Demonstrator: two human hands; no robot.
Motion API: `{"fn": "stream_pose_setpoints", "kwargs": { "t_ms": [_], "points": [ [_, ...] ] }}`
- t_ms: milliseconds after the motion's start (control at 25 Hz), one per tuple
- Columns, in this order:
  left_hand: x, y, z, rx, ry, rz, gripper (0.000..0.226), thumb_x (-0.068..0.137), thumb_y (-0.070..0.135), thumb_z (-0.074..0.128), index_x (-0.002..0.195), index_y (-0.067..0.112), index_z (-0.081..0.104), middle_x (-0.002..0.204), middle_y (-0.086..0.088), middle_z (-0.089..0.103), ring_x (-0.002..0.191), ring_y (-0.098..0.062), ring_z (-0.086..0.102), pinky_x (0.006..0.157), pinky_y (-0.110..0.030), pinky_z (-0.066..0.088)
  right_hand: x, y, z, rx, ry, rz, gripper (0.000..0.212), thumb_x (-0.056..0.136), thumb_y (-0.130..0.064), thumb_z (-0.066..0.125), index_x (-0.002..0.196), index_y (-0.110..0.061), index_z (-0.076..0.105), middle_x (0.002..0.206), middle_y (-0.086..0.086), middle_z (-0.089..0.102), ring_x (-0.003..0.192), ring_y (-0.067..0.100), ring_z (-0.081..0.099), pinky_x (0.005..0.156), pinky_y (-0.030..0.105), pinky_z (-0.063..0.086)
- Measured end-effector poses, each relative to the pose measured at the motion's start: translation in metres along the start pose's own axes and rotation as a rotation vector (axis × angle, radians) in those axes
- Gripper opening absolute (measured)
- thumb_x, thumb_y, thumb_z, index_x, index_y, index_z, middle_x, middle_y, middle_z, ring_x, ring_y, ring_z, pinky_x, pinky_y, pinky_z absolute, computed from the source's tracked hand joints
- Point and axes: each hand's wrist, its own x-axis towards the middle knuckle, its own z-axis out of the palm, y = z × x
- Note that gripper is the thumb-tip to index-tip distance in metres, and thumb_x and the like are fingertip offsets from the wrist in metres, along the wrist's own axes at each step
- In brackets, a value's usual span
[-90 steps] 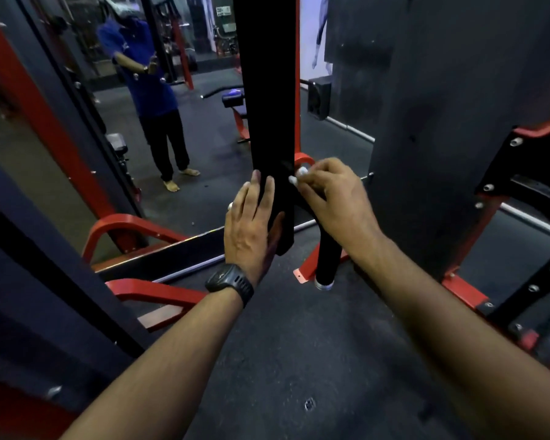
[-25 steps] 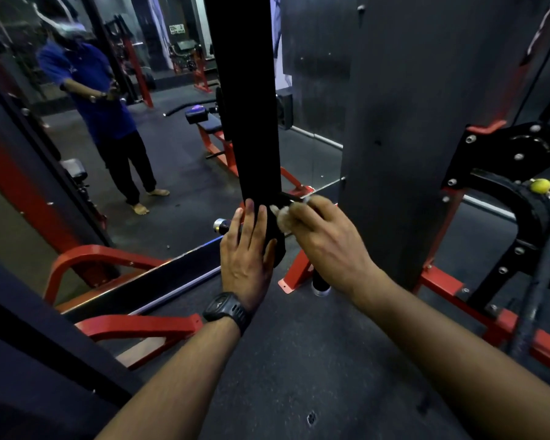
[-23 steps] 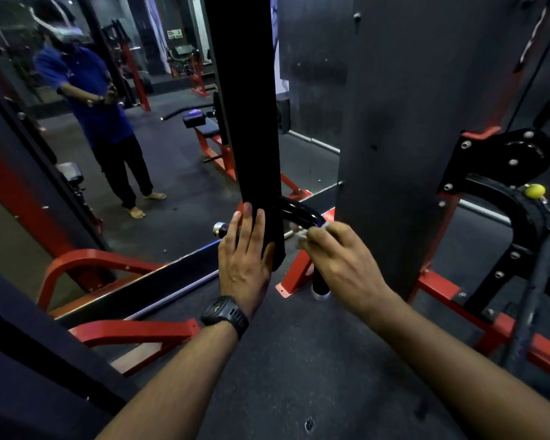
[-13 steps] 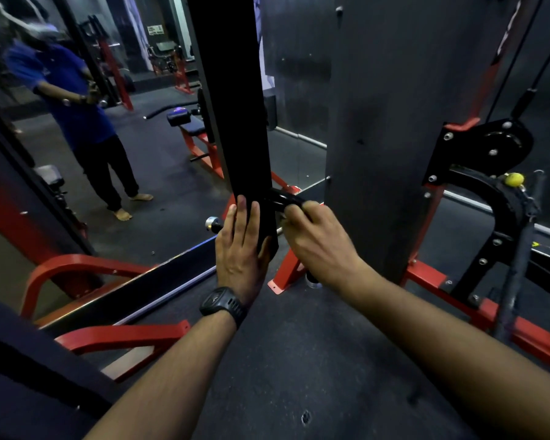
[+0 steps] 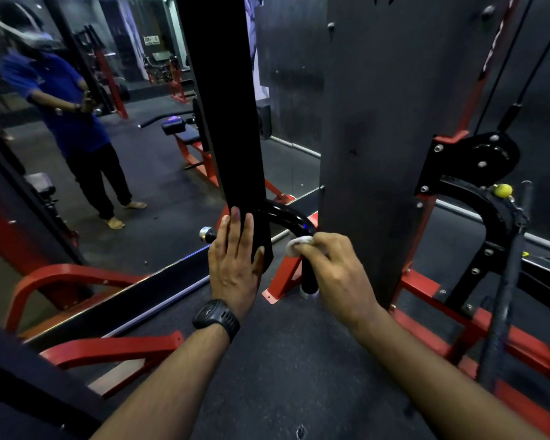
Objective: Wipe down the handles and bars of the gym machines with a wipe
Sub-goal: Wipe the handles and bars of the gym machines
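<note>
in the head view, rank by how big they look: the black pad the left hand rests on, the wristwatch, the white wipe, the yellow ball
1. black pad, by far the largest
2. wristwatch
3. white wipe, partly hidden by the right hand
4. yellow ball; it sits farther away, so its true size is unsure

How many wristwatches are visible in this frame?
1. The black watch is on the left wrist, behind the left hand resting on the black upright. The mirrored figure's wrist is too blurred to tell.
</note>
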Motion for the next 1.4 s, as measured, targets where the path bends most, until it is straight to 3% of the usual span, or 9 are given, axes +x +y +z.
{"fn": "stream_pose_setpoints", "kwargs": {
  "t_ms": [240,440,560,720,840,1040,1160,1280,1400],
  "points": [
    [0.002,-0.002,0.003,-0.023,-0.006,0.013,0.069,0.098,0.028,0.045,0.156,0.020,0.009,0.156,-0.015,0.028,0.142,-0.029,0.029,0.112,-0.031,0.023,0.039,-0.007,0.017,0.485,0.194,0.537,0.015,0.091,0.000,0.057,0.099,-0.007,0.067,0.097,-0.001,0.065,0.089,0.013,0.063,0.078,0.031,0.053],
    [0.000,-0.005,0.005,0.020,-0.038,0.012,0.073,0.099,0.027,0.045,0.156,0.020,0.000,0.158,-0.012,0.021,0.145,-0.028,0.024,0.117,-0.026,0.011,0.041,0.001,0.003,0.779,0.041,0.825,0.012,0.097,-0.013,0.056,0.096,-0.019,0.066,0.090,-0.020,0.071,0.095,0.001,0.065,0.086,0.031,0.052],
    [-0.001,-0.005,0.007,0.030,-0.038,-0.006,0.073,0.099,0.027,0.045,0.156,0.019,0.001,0.158,-0.013,0.023,0.145,-0.028,0.024,0.117,-0.027,0.012,0.041,0.012,0.007,0.823,-0.043,0.783,0.029,0.093,-0.007,0.052,0.104,-0.026,0.071,0.095,-0.008,0.073,0.095,0.008,0.067,0.086,0.031,0.053],
    [-0.001,-0.005,0.008,0.045,-0.020,0.014,0.073,0.098,0.027,0.045,0.156,0.017,0.001,0.159,-0.012,0.021,0.145,-0.029,0.025,0.118,-0.027,0.012,-0.002,0.012,0.016,0.727,-0.001,0.954,0.032,0.090,-0.008,0.050,0.097,-0.027,0.074,0.079,0.011,0.070,0.067,0.010,0.055,0.059,0.034,0.044],
    [-0.002,-0.003,0.010,0.044,-0.010,0.007,0.074,0.099,0.025,0.045,0.156,0.018,-0.002,0.163,-0.006,0.006,0.146,-0.029,0.022,0.119,-0.024,0.006,0.016,0.001,0.010,0.773,0.060,0.840,0.024,0.096,-0.015,0.053,0.101,-0.019,0.076,0.092,0.001,0.073,0.092,0.014,0.068,0.081,0.031,0.051],
    [0.000,-0.006,0.006,0.054,-0.037,0.016,0.075,0.097,0.025,0.046,0.156,0.018,-0.001,0.157,-0.015,0.025,0.145,-0.029,0.024,0.118,-0.025,0.008,0.008,-0.005,0.014,0.687,0.233,0.891,0.017,0.093,-0.016,0.062,0.103,-0.017,0.076,0.081,-0.019,0.070,0.073,-0.005,0.060,0.066,0.021,0.047],
    [-0.002,-0.005,0.003,0.054,-0.036,0.006,0.073,0.098,0.026,0.045,0.156,0.017,0.002,0.157,-0.016,0.024,0.145,-0.028,0.023,0.117,-0.027,0.012,-0.002,-0.011,0.017,0.692,0.273,0.809,0.027,0.091,-0.002,0.062,0.113,-0.014,0.072,0.107,-0.011,0.072,0.097,0.000,0.066,0.084,0.019,0.051],
    [-0.001,-0.007,0.001,0.080,-0.022,0.049,0.074,0.098,0.027,0.045,0.156,0.017,0.002,0.160,-0.008,0.016,0.144,-0.029,0.025,0.117,-0.027,0.013,-0.011,-0.012,0.018,0.623,0.330,0.744,0.029,0.088,0.004,0.064,0.110,-0.013,0.071,0.109,-0.007,0.070,0.098,0.004,0.066,0.081,0.019,0.051],
    [-0.002,-0.005,-0.001,0.056,-0.040,0.009,0.073,0.098,0.028,0.044,0.156,0.017,0.001,0.161,-0.004,0.011,0.145,-0.028,0.023,0.117,-0.023,0.008,-0.018,-0.013,0.025,0.576,0.304,0.643,0.015,0.084,0.005,0.068,0.096,-0.003,0.072,0.107,0.001,0.064,0.101,0.009,0.063,0.084,0.018,0.050]
  ]
}}
